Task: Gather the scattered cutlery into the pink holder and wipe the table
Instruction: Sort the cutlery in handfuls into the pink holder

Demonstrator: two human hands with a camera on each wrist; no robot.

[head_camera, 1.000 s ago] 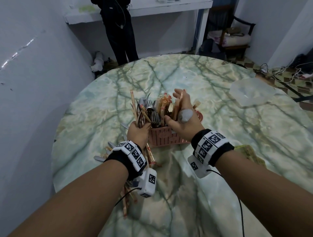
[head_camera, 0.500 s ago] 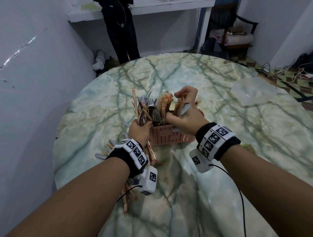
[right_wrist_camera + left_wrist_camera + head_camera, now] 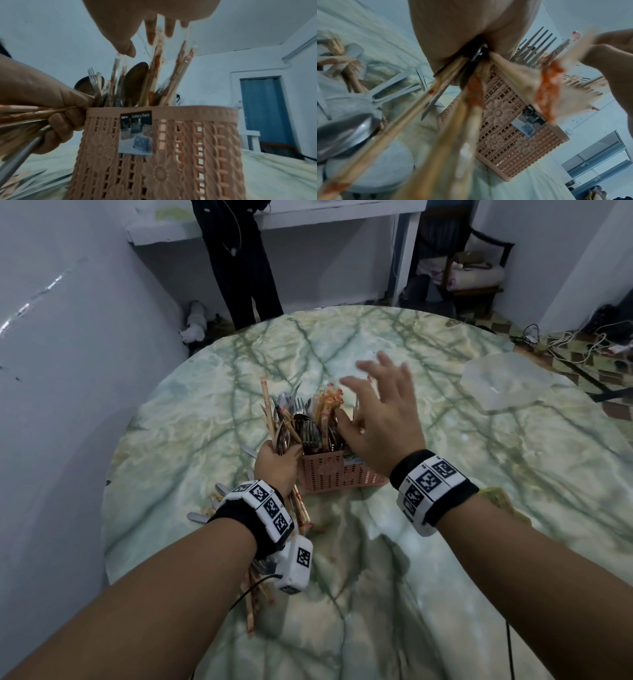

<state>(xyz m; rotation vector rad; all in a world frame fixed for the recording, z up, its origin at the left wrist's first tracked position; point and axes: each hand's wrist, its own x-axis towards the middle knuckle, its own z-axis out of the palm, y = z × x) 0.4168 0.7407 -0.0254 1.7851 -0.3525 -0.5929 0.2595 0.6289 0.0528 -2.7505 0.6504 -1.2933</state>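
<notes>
Marble table [image 3: 445, 508]: pink holder [image 3: 329, 474] centre, part-filled. Right hand [image 3: 383, 419] now released, fingers spread, chopsticks dropped in. Left hand [image 3: 277, 467] clenches cutlery bundle [image 3: 450, 108]; gathering unfinished, wiping pending.

dim, bluish light throughout, soft glare on the surface [image 3: 342, 559], wide-angle bending at edges, wrist views blurred up close.

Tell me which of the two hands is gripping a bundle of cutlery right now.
The left hand: it grips a bundle of chopsticks and spoons beside the pink holder. The right hand is spread open above the holder, holding nothing.
</notes>
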